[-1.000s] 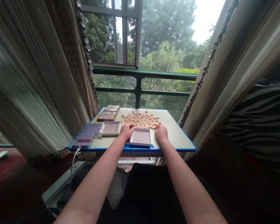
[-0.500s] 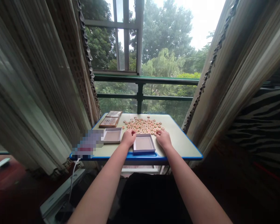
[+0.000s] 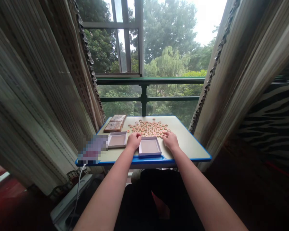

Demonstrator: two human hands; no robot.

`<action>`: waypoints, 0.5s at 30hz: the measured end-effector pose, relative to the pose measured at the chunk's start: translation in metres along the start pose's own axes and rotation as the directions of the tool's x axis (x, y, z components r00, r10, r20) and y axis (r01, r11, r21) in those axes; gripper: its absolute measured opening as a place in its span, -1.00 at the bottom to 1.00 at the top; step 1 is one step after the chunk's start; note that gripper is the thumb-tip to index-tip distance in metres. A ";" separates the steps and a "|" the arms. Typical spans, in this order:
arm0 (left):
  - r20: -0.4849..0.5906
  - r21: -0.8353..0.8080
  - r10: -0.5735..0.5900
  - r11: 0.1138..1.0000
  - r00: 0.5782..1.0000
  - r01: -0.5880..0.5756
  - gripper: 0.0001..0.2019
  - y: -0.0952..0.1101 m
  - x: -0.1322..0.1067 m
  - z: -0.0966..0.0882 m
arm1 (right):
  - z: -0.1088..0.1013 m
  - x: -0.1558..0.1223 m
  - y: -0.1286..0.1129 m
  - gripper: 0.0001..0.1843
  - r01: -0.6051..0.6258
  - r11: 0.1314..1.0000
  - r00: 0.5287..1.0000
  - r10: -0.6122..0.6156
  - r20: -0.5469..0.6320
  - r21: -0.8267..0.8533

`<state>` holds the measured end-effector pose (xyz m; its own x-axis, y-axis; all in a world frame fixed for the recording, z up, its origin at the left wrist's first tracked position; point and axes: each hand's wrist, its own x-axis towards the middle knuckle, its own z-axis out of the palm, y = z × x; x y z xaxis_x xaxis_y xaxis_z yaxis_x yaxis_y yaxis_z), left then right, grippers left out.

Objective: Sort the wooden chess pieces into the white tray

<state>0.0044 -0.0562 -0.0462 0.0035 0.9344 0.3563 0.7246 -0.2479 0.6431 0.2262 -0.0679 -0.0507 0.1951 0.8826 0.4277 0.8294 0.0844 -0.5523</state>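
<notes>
While our left hand (image 3: 134,140) and right hand (image 3: 170,140) stand apart, fingers curled, around what we cannot tell, the shallow, square, pale-walled box (image 3: 150,146) lies between them, probably for reach; round, flat, wood-coloured pieces (image 3: 150,128) spread just beyond on our cream, blue-edged table (image 3: 191,148).

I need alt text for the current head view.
A person's left hand and right hand flank a shallow tray, close to scattered round pieces; any grip is unclear. A second tray lies left, on a blue-edged table by a window.
</notes>
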 end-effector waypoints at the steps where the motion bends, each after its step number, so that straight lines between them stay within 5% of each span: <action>1: -0.002 0.004 0.000 1.000 1.000 0.000 -0.84 0.000 0.000 0.000 | 0.000 0.000 0.001 -0.69 -0.003 1.000 1.000 0.003 0.000 0.008; 15: -0.122 0.063 0.025 0.998 0.992 -0.018 -0.82 0.006 -0.004 -0.004 | -0.005 -0.007 0.001 -0.74 -0.023 0.995 1.000 0.023 0.008 0.093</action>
<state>0.0058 -0.0626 -0.0411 -0.0625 0.8895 0.4527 0.7661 -0.2479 0.5930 0.2287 -0.0762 -0.0506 0.2095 0.8881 0.4091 0.7723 0.1063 -0.6263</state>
